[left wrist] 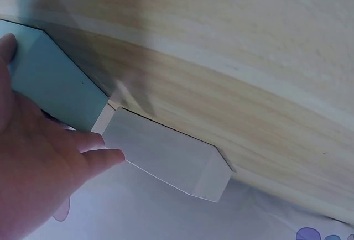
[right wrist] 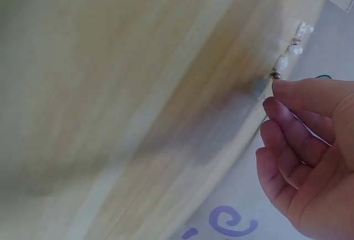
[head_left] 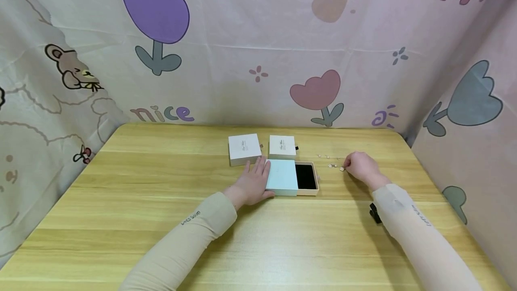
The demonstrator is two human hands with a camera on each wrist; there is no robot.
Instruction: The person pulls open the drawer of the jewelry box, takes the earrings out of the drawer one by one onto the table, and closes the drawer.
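A light blue sliding box (head_left: 282, 177) lies mid-table, its drawer (head_left: 308, 178) with a black lining pulled out to the right. My left hand (head_left: 254, 184) rests against the box's left end, fingers extended and thumb at the front corner. In the left wrist view the fingertips also reach a white box (left wrist: 160, 149). Out to the right, my right hand (head_left: 361, 167) has its thumb and forefinger at a small white piece of jewellery (head_left: 342, 169). The right wrist view shows the fingertips close together there, beside similar white pieces (right wrist: 296, 43).
Two white lettered boxes, the left one (head_left: 244, 149) and the right one (head_left: 282, 146), stand behind the blue box. More tiny jewellery pieces (head_left: 332, 165) lie on the wooden table (head_left: 161, 174). A black object (head_left: 375, 213) is beside my right sleeve. Printed curtains (head_left: 226, 35) hang behind and at both sides.
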